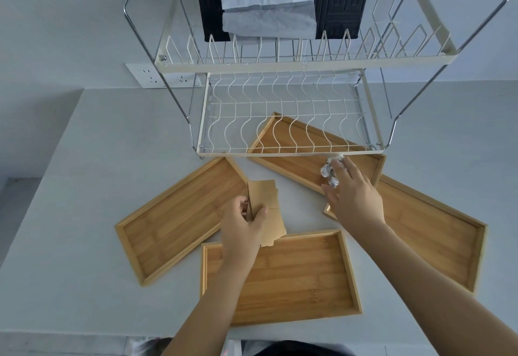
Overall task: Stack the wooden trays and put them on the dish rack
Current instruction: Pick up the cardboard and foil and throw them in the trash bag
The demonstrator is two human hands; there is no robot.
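Four wooden trays sit spread out flat on the white worktop (pixel 84 187), none stacked, in front of the dish rack (pixel 288 109). The near tray (pixel 294 280) lies right under the left forearm, the left tray (pixel 173 221) is just beside the left hand (pixel 244 229), the far tray (pixel 302 159) pokes partly under the rack's lower shelf, and the right tray (pixel 431 232) lies under the right wrist. The left hand is closed around some torn cardboard (pixel 269 207), held up off the worktop. The right hand (pixel 353 195) is spread open over the far tray, fingertips on a crumpled paper ball (pixel 329 172) lying in it.
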